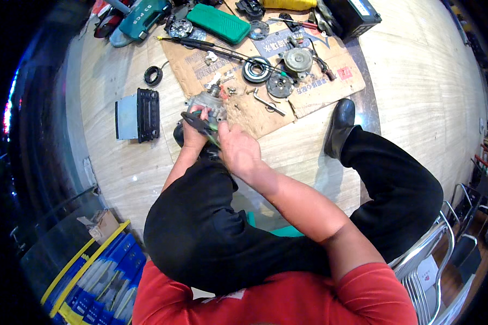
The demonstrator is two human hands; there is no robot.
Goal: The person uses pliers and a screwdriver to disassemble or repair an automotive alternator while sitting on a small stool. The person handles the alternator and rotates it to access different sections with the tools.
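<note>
My right hand [238, 149] is wrapped round the green handles of a pair of pliers [198, 124], whose dark head points up and left. Just beyond them a grey cast-metal housing [206, 103], much like a compressor body, rests at the left part of the cardboard. My left hand [193, 135] is closed against the near side of this housing, its fingers partly covered by the pliers. What the plier jaws touch cannot be made out. Small screws and bits [232, 91] lie to the right of the housing.
Flattened cardboard [265, 122] carries a pulley [256, 69], a round clutch plate [281, 85], a second metal unit [298, 60] and an L-shaped wrench [269, 103]. Behind are a green case [218, 24] and a black battery [352, 16]. A car radio [138, 115] and black ring [153, 76] lie left.
</note>
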